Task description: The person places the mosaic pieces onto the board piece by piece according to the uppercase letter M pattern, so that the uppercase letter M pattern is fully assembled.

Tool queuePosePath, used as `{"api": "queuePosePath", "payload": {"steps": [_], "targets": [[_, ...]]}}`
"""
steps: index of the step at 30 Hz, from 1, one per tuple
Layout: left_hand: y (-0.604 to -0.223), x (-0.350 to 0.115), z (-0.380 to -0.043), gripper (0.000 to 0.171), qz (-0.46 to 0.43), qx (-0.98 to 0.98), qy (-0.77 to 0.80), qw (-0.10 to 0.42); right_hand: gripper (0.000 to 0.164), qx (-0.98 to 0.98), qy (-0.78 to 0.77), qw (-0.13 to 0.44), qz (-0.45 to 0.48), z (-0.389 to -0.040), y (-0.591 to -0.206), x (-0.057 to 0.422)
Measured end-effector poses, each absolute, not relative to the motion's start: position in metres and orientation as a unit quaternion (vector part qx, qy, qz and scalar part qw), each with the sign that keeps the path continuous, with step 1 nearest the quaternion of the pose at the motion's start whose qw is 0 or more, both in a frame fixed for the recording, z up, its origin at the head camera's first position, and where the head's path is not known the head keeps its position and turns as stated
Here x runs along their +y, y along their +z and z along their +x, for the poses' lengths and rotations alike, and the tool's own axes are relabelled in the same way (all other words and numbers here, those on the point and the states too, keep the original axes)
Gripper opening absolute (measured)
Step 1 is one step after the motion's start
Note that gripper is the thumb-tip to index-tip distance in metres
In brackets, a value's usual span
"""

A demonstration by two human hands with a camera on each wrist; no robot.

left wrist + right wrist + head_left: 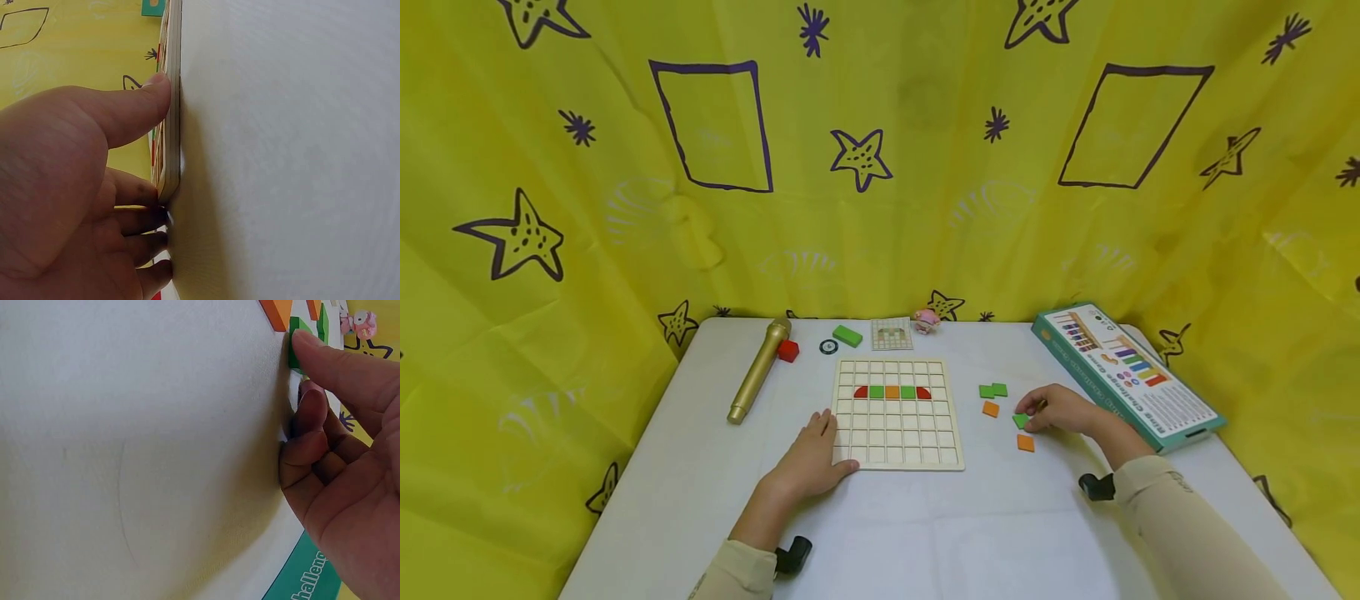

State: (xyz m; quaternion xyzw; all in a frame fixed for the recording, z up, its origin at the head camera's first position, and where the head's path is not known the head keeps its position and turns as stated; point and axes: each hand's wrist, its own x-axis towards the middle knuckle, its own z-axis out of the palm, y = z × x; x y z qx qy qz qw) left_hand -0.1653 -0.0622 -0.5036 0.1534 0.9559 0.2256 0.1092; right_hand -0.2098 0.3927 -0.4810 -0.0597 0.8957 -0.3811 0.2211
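A pale wooden grid board (898, 433) lies on the white table, one row holding red, green and orange pieces with a rounded red piece (923, 393) at each end. My left hand (811, 457) rests at the board's near left corner, fingers along its left side and thumb on the front edge (172, 137). To the right, my right hand (1060, 410) pinches a green square tile (1020, 422) at the tabletop; the thumb covers part of this tile (294, 353) in the right wrist view. Orange tiles (1026, 443) and two green tiles (999, 389) lie loose nearby.
A teal game box (1127, 367) lies beyond my right hand. Left of the board is a gold microphone (760, 375) beside a red cube (788, 351). Behind it are a round token (828, 347), green block (847, 336), pattern card (892, 334) and pink figurine (927, 321).
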Motion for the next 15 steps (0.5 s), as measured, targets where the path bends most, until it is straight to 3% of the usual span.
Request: {"api": "queuePosePath", "payload": {"steps": [15], "targets": [[-0.5015,-0.0622,-0.1652,0.091,0.152,0.954,0.233,0.109,0.017,0.893,-0.395,0.205,-0.071,-0.2095,-0.4812,0.3925]]}}
